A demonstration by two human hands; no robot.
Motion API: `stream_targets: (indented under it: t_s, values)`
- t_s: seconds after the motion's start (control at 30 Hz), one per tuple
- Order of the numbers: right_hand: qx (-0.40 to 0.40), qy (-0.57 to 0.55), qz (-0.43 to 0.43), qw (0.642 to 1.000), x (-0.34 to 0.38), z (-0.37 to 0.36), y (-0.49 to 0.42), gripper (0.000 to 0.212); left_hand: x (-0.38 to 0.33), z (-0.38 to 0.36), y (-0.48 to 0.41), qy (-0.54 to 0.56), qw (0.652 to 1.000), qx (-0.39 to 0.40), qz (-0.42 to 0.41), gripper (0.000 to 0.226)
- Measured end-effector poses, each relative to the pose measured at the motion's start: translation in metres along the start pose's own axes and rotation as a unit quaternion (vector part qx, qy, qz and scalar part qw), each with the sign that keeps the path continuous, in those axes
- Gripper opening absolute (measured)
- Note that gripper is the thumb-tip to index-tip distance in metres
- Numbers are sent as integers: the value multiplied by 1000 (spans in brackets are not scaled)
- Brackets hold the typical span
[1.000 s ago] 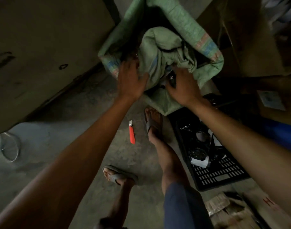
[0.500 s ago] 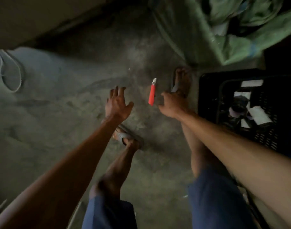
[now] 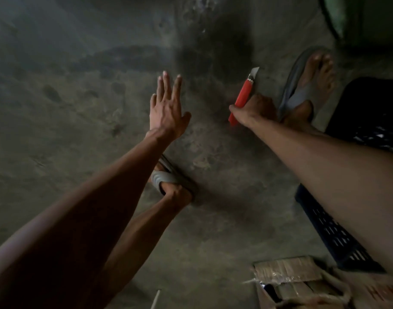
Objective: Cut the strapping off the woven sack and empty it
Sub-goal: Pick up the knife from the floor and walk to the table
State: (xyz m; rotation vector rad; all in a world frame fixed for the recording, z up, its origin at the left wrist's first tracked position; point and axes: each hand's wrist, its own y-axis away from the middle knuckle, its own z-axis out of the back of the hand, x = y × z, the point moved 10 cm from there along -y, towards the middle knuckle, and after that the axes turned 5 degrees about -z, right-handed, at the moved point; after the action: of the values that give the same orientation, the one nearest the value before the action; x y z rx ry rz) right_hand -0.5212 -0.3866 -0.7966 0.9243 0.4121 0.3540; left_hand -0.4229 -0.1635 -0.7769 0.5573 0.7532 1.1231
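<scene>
Right hand (image 3: 255,110) grips red cutter (image 3: 243,97) (blade out); left hand (image 3: 167,108) splayed, empty

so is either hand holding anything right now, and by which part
The right hand grips the red utility knife by the lower end of its handle, blade exposed and pointing away. The left hand is open, holding nothing.

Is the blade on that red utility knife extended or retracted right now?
Extended. A pale blade tip sticks out past the red utility knife body's far end, while the right hand closes around its handle.
</scene>
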Motion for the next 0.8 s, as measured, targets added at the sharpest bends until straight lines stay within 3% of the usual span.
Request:
stream_targets:
  t_s: [0.13,0.27,0.43,0.57,0.7,0.8]
  values:
    - [-40,-18,-27,999,6,-8,-21,81,9,-23,-22,13,1000,-9,1,102]
    - [-57,-16,-31,998,14,-2,-33,66,11,-28,-31,23,1000,-5,-6,101]
    - [-57,-18,-25,998,18,2,-30,67,11,-9,-29,58,998,-17,0,97]
    - [-73,-41,-32,996,21,4,-30,50,18,6,-31,78,997,-29,3,93]
    - [-76,-17,1,997,24,-1,-20,68,43,12,-29,77,996,-35,18,87]
    - [-87,7,43,995,24,12,9,68,62,12,0,99,993,-32,48,81]
